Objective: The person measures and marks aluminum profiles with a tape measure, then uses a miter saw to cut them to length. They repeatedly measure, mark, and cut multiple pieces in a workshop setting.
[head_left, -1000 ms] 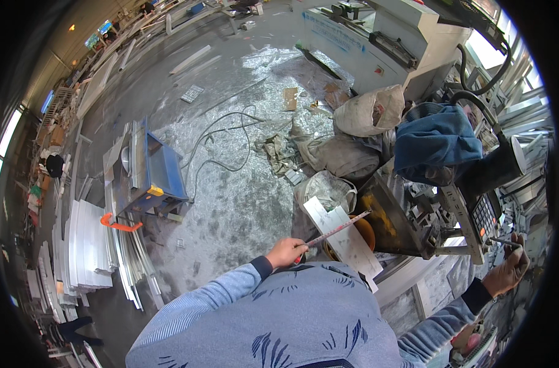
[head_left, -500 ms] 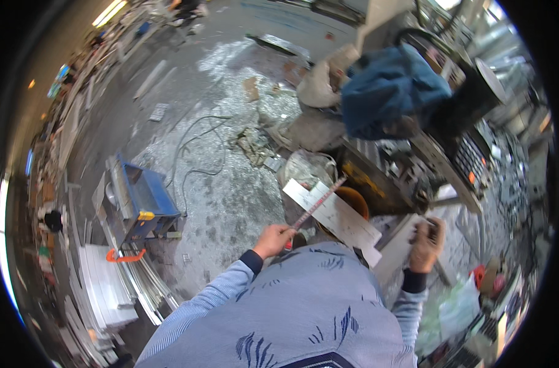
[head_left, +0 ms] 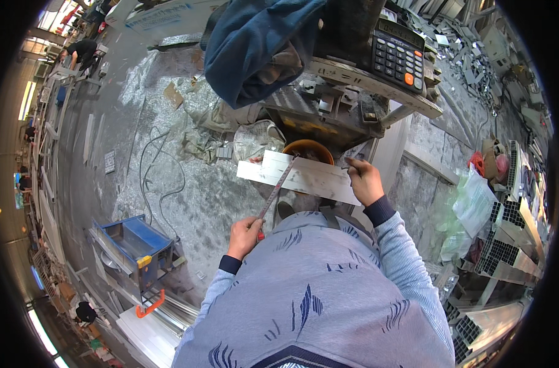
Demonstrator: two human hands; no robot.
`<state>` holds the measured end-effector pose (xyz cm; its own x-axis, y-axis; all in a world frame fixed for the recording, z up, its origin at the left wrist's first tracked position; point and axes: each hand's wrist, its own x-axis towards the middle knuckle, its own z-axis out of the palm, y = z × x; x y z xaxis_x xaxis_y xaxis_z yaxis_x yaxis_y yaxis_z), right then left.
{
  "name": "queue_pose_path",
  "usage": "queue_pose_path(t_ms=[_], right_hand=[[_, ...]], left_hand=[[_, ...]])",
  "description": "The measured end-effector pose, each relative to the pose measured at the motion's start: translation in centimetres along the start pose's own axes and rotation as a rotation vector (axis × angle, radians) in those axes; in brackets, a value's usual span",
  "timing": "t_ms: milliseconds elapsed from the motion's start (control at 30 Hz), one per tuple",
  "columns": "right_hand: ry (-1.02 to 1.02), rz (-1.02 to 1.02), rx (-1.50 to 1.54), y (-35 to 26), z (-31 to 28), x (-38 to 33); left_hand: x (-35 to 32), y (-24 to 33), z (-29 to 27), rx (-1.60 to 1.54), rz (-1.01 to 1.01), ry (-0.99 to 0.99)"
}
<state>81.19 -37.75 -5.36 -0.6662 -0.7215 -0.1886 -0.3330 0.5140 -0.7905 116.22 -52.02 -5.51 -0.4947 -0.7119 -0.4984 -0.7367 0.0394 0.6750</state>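
My left hand [head_left: 246, 236] is closed round a red tape measure [head_left: 261, 235]. Its blade [head_left: 279, 186] slants up and away, with the tip end over a white flat strip [head_left: 316, 179]. That strip, with a shorter white piece against its far side, lies crosswise in front of me, partly over an orange-rimmed bucket [head_left: 319, 149]. Just past the strip's right end is my right hand [head_left: 366, 184], fingers curled and pinched together. Something small and dark seems to be at the fingertips, too small to name.
Beyond the bucket stands a machine bench with a calculator [head_left: 399, 58] and a blue cloth [head_left: 261, 52]. A blue-topped machine [head_left: 135, 239] with an orange handle is at left. Cable [head_left: 146, 178] loops over the floor. Metal profiles [head_left: 494, 306] are stacked at right. A person [head_left: 80, 54] bends far left.
My view has swung to the right and nearer the bench. The right hand has come in from the side to the strip's right end. The left hand keeps the tape measure, its blade still extended.
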Motion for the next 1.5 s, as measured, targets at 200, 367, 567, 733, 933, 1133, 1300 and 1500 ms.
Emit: queue_pose_path(t_ms=[200,367,567,733,933,1133,1300,1500], right_hand=[[-0.001,0.031,0.205,4.4,0.1,6.0],[0.050,0.102,0.158,7.8,-1.4,14.5],[0.218,0.067,-0.270,9.9,-1.4,22.8],[-0.121,0.203,-0.882,8.6,-2.0,25.1],[-0.057,0.088,-0.954,11.8,-1.5,27.8],[0.273,-0.108,-0.362,19.7,0.7,32.3],[0.274,-0.108,-0.095,20.6,0.2,32.9],[0.255,-0.089,-0.024,18.7,-0.7,31.7]], left_hand=[[-1.1,0.3,1.3,0.009,-0.045,-0.016],[-3.1,-0.4,2.3,-0.059,-0.084,0.035],[-5.5,-0.9,3.2,-0.039,-0.179,0.067],[-6.8,-0.8,4.0,-0.079,-0.218,0.096],[-7.0,-1.0,4.1,-0.092,-0.225,0.095],[-6.8,-0.7,4.3,-0.091,-0.259,0.103],[-6.4,0.2,4.1,-0.081,-0.249,0.077],[-5.9,0.3,4.7,-0.101,-0.246,0.075]])
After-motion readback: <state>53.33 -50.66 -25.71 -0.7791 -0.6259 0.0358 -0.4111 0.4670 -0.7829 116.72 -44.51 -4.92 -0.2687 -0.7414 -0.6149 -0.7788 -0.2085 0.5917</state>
